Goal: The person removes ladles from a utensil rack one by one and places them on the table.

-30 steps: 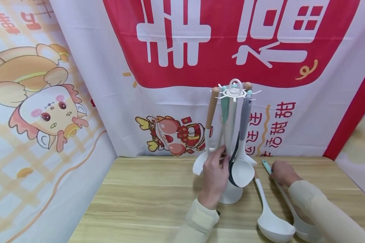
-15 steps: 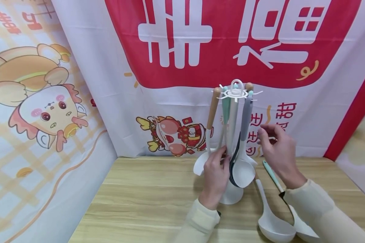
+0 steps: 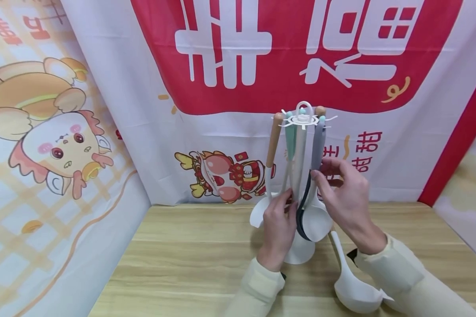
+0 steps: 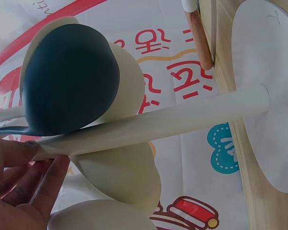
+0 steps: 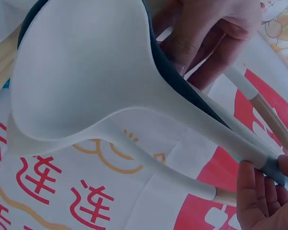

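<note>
A white rotating utensil stand (image 3: pixel 300 163) carries several hanging kitchen tools. My left hand (image 3: pixel 278 231) grips its pole, which the left wrist view shows rising from a round base (image 4: pixel 273 105). My right hand (image 3: pixel 351 196) pinches the grey handle (image 3: pixel 317 143) of a white ladle (image 5: pixel 86 62) that hangs on the near right side. Directly behind that bowl hangs a dark blue ladle (image 4: pixel 72 76). A wooden-handled tool (image 3: pixel 274 145) and a green-handled tool (image 3: pixel 291 141) hang at the left. The upper hook of the grey handle is small in view.
On the wooden table (image 3: pixel 190 264), a large white ladle (image 3: pixel 357 293) lies at the right front. Another white utensil (image 3: pixel 386 297) shows only a tip beside it, mostly hidden by my right sleeve. A printed cloth (image 3: pixel 218 132) hangs close behind the stand.
My right hand has left the green-handled utensil lying on the table, risen, and moved left to take the grey ladle handle. My left hand stays on the pole.
</note>
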Demonstrator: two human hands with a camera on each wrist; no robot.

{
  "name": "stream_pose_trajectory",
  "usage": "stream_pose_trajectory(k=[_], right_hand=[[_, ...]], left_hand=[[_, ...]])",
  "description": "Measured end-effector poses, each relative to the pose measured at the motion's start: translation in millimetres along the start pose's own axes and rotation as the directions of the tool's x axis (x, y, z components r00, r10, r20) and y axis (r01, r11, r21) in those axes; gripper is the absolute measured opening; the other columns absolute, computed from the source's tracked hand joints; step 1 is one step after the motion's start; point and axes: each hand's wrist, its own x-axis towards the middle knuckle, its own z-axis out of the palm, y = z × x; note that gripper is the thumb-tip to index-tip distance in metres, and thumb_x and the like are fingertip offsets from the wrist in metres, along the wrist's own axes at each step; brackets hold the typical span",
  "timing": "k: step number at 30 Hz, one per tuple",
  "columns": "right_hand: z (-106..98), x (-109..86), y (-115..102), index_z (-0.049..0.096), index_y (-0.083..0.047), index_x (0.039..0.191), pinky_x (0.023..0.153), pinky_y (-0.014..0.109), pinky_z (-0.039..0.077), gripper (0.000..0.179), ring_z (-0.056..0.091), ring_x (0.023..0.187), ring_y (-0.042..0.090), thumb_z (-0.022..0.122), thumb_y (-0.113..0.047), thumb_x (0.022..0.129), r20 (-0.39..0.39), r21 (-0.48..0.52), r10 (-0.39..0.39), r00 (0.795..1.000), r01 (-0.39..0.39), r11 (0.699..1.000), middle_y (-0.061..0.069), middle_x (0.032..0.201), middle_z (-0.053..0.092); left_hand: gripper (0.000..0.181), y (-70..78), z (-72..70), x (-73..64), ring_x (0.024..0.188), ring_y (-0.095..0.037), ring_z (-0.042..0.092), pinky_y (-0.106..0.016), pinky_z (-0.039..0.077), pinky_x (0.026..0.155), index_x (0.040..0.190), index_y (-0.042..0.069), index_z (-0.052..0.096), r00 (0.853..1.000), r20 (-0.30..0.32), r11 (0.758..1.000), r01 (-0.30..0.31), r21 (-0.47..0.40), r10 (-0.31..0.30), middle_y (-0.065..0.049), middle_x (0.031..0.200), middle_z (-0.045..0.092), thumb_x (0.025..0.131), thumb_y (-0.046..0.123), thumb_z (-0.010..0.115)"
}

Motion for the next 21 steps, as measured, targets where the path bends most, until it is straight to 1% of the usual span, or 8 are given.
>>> stream_pose_trajectory(k=[3, 6, 10, 14, 16, 21], right_hand=[[-4, 1.1, -2, 0.067, 0.006, 0.124, 0.078, -0.003, 0.047, 0.033, 0.071, 0.089, 0.024, 0.076, -0.004, 0.095, 0.0, 0.003, -0.006, 1.0, 0.006, 1.0, 0.02, 0.112, 0.075], [-8, 1.8, -4, 0.066, 0.006, 0.125, 0.078, -0.003, 0.047, 0.033, 0.071, 0.091, 0.023, 0.076, -0.004, 0.095, 0.005, 0.008, -0.006, 1.0, 0.006, 1.0, 0.02, 0.113, 0.075], [-14, 1.6, -8, 0.067, 0.004, 0.125, 0.077, -0.002, 0.049, 0.033, 0.068, 0.091, 0.013, 0.076, -0.006, 0.095, 0.023, -0.001, 0.012, 1.0, -0.012, 1.0, 0.018, 0.114, 0.075], [-22, -1.6, -10, 0.066, 0.004, 0.125, 0.076, -0.001, 0.049, 0.034, 0.066, 0.091, 0.01, 0.076, -0.006, 0.094, 0.046, -0.015, 0.025, 0.999, -0.024, 1.0, 0.018, 0.111, 0.075], [-26, -3.3, -11, 0.066, 0.004, 0.126, 0.077, -0.001, 0.049, 0.035, 0.065, 0.09, 0.007, 0.076, -0.007, 0.094, 0.059, -0.016, 0.027, 0.998, -0.026, 1.0, 0.019, 0.11, 0.074], [-39, -6.3, -11, 0.066, 0.003, 0.126, 0.078, -0.002, 0.048, 0.034, 0.057, 0.086, -0.01, 0.075, -0.006, 0.094, 0.074, -0.019, 0.032, 0.997, -0.031, 0.999, 0.019, 0.109, 0.074]], left_hand=[[0.032, -0.5, 0.8, 0.1, 0.097, -0.022, 0.079, -0.015, 0.062, 0.082, 0.13, -0.001, 0.069, 1.0, -0.017, 1.0, -0.024, 0.005, 0.024, -0.017, 0.111, 0.077, 0.098, 0.002, 0.072], [0.032, -0.5, 0.6, 0.3, 0.097, -0.022, 0.079, -0.015, 0.062, 0.082, 0.13, -0.001, 0.069, 1.0, -0.018, 1.0, -0.026, 0.005, 0.026, -0.017, 0.111, 0.077, 0.098, 0.002, 0.072], [0.032, 0.1, -0.5, 2.0, 0.099, -0.022, 0.079, -0.014, 0.061, 0.084, 0.131, 0.0, 0.069, 1.0, -0.004, 1.0, -0.004, 0.002, 0.004, -0.017, 0.114, 0.077, 0.099, 0.003, 0.072], [0.033, 1.0, -1.2, 2.2, 0.1, -0.023, 0.079, -0.015, 0.061, 0.083, 0.131, 0.0, 0.069, 1.0, 0.002, 1.0, 0.012, -0.004, -0.012, -0.017, 0.114, 0.077, 0.098, 0.003, 0.072], [0.033, 1.5, -1.3, 2.2, 0.1, -0.023, 0.079, -0.015, 0.062, 0.083, 0.13, 0.0, 0.069, 1.0, 0.0, 1.0, 0.015, -0.008, -0.015, -0.018, 0.114, 0.077, 0.098, 0.003, 0.072], [0.032, 3.1, -0.4, 2.1, 0.099, -0.023, 0.079, -0.017, 0.062, 0.083, 0.13, -0.001, 0.069, 1.0, -0.001, 1.0, 0.02, -0.017, -0.02, -0.018, 0.114, 0.076, 0.098, 0.002, 0.072]])
